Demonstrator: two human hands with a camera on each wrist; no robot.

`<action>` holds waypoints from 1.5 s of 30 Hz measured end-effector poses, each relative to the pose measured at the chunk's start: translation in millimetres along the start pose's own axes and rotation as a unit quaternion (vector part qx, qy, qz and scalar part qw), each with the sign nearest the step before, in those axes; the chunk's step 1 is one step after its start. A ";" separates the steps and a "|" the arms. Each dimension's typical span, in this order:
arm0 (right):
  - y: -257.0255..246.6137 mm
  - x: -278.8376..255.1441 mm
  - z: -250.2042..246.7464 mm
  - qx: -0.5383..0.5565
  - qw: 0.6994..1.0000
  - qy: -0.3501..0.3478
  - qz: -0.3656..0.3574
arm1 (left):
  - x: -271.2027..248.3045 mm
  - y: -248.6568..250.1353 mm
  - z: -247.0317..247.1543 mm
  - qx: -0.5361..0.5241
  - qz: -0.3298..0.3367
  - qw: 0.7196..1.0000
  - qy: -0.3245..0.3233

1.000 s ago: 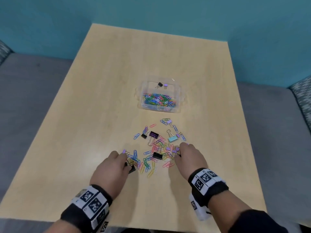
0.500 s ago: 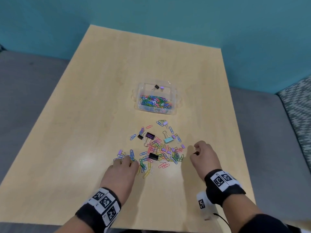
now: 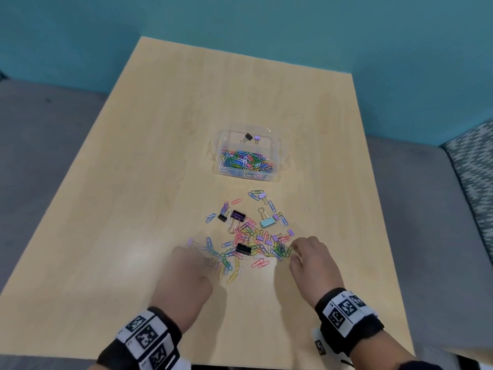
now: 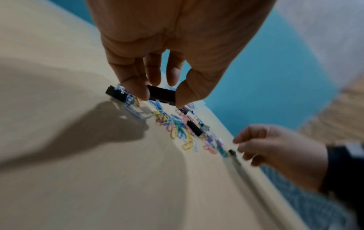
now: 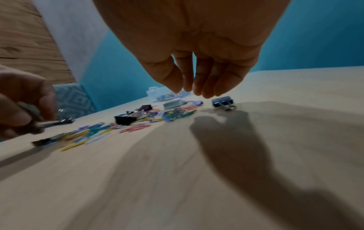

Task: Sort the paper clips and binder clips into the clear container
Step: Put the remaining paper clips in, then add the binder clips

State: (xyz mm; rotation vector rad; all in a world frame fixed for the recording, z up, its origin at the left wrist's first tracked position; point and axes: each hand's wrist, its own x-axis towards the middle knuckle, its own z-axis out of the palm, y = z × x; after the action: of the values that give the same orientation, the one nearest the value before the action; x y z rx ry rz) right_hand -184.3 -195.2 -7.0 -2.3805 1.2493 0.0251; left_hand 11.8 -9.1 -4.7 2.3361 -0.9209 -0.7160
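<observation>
A heap of coloured paper clips (image 3: 248, 247) with black, light blue and purple binder clips in it lies on the table in front of the clear container (image 3: 277, 166). The container has paper clips in its near compartment and two small binder clips in the far one. My left hand (image 3: 205, 263) (image 4: 160, 96) is at the heap's left edge and pinches a black binder clip (image 4: 161, 93) between thumb and forefinger. Over the heap's right edge, my right hand (image 3: 293, 251) (image 5: 189, 90) hangs with its fingers pointing down and nothing between them, close to a blue binder clip (image 5: 222, 102).
The wooden table (image 3: 160, 156) stands against a teal wall, with grey seating to the left and right and a patterned cushion (image 3: 472, 169) at the right. Another black binder clip (image 4: 115, 93) lies just left of my left hand.
My right hand swung out to the right of the heap and has come back to its right edge. My left hand stayed at the left edge with the black binder clip.
</observation>
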 end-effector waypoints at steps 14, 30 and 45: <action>-49.9 -22.3 32.5 -0.008 0.984 -0.069 -0.167 | 9.0 -45.4 -52.8 -0.142 -0.059 0.988 0.025; -23.4 -23.3 21.9 -0.013 0.995 -0.066 -0.073 | 10.8 -33.1 -26.5 0.226 0.017 0.974 -0.019; -8.6 -8.2 8.2 0.007 1.000 -0.015 -0.014 | 8.2 -32.8 -15.3 0.155 -0.009 0.987 -0.041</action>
State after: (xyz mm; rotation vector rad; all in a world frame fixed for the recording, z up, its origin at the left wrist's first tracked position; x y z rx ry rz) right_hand -180.7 -181.4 -9.3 -2.3755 1.1983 0.0437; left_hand 41.3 9.8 -16.7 2.6040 -1.1178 -0.7236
